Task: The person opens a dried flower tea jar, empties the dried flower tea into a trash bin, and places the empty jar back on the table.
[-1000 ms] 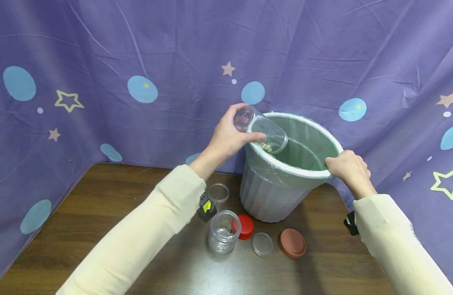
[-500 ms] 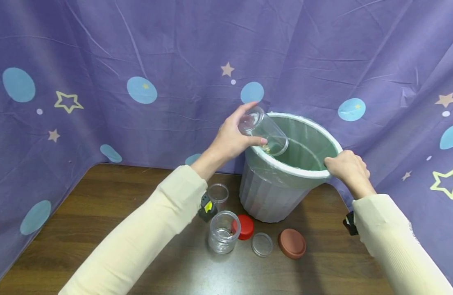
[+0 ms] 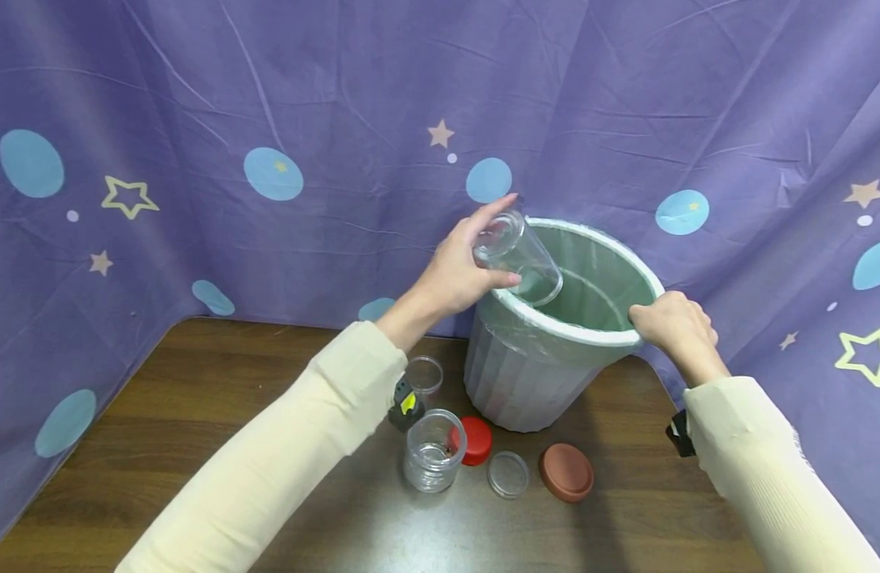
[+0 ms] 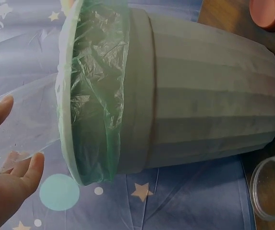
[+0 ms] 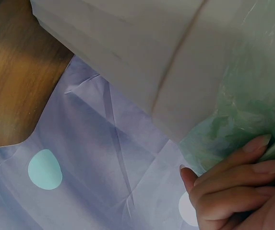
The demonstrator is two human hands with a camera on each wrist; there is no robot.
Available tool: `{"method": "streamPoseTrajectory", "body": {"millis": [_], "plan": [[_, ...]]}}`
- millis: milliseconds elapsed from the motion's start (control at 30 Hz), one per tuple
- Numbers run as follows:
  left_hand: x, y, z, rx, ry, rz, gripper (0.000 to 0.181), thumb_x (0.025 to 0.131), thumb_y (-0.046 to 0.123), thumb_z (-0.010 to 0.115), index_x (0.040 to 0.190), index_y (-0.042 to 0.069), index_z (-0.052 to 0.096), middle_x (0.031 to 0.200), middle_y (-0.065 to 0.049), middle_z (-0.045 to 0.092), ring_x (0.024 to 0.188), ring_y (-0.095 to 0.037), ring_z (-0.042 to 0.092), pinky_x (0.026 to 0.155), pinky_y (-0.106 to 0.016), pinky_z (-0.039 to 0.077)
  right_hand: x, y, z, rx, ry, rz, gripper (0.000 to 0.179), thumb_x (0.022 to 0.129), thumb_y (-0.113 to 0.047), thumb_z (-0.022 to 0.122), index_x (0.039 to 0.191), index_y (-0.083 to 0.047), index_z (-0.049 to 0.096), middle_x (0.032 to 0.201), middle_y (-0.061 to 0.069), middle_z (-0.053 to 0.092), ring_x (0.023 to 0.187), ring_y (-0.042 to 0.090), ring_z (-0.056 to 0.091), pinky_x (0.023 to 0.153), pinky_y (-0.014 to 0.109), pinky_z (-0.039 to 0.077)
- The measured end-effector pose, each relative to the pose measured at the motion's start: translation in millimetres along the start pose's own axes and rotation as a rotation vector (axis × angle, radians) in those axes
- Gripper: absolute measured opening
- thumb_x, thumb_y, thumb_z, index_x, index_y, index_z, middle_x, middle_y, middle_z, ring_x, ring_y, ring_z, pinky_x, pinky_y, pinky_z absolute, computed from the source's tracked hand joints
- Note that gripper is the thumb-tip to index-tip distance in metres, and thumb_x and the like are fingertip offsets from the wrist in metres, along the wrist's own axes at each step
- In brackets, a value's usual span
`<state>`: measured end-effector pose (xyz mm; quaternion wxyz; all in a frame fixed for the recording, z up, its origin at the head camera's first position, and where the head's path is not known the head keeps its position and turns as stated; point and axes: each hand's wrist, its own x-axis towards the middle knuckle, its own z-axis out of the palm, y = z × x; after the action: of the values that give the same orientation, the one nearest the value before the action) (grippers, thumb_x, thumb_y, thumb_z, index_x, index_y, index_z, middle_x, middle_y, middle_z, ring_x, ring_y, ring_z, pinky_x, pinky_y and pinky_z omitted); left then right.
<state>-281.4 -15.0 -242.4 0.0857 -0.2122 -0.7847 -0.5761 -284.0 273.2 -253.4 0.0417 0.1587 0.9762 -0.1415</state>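
A clear plastic jar is tipped mouth-down over the left rim of a trash bin. My left hand grips its base end, thumb on the near side. No pale bits show inside the jar in the head view. The bin is light grey and ribbed, lined with a thin green bag folded over its rim. My right hand grips the bin's right rim; in the right wrist view its fingers curl against the bag outside. The bin leans toward my right hand.
On the wooden table stand an open clear jar and another clear container, partly behind my left wrist. Near them lie a red lid, a clear lid and a brownish-red lid. A purple curtain hangs behind.
My left hand has shifted slightly right and tilted the jar more steeply. Yellowish bits seen near the jar's mouth earlier no longer show. My right hand has stayed on the rim.
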Motion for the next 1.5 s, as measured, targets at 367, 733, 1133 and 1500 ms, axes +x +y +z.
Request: {"method": "streamPoseTrajectory", "body": {"millis": [367, 733, 1133, 1500], "plan": [[0.0, 0.5, 6.2, 0.058, 0.119, -0.112, 0.091, 0.074, 0.023, 0.086, 0.150, 0.017, 0.035, 0.148, -0.006, 0.047, 0.134, -0.023, 0.048, 0.113, -0.039, 0.038, -0.3, 1, -1, -0.007, -0.003, 0.000, 0.038, 0.085, -0.031, 0.042, 0.096, 0.003, 0.055, 0.115, 0.033, 0.052, 0.104, 0.048, 0.050, 0.081, 0.057, 0.045], [0.9, -3.4, 7.3, 0.057, 0.084, -0.124, 0.088, 0.079, 0.025, 0.083, 0.150, 0.015, 0.033, 0.143, -0.009, 0.052, 0.131, -0.024, 0.052, 0.111, -0.039, 0.042, -0.2, 0, -1, -0.011, -0.010, -0.002, 0.036, 0.085, -0.032, 0.042, 0.094, 0.001, 0.055, 0.114, 0.032, 0.052, 0.102, 0.047, 0.050, 0.079, 0.055, 0.045], [-0.3, -10.9, 6.0, -0.010, 0.076, -0.126, 0.098, 0.077, 0.019, 0.084, 0.153, 0.015, 0.023, 0.141, -0.013, 0.052, 0.131, -0.024, 0.052, 0.106, -0.038, 0.046, -0.4, 0, -1, -0.013, -0.011, 0.000, 0.040, 0.084, -0.032, 0.042, 0.098, 0.003, 0.055, 0.115, 0.032, 0.052, 0.104, 0.049, 0.051, 0.080, 0.056, 0.045], [-4.1, -11.6, -0.8, -0.001, 0.079, -0.144, 0.099, 0.074, 0.017, 0.085, 0.153, 0.016, 0.024, 0.140, -0.012, 0.051, 0.131, -0.025, 0.053, 0.107, -0.037, 0.046, -0.3, 0, 0, -0.004, -0.002, -0.006, 0.040, 0.084, -0.033, 0.043, 0.098, 0.003, 0.055, 0.115, 0.032, 0.052, 0.103, 0.048, 0.050, 0.078, 0.056, 0.045]]}}
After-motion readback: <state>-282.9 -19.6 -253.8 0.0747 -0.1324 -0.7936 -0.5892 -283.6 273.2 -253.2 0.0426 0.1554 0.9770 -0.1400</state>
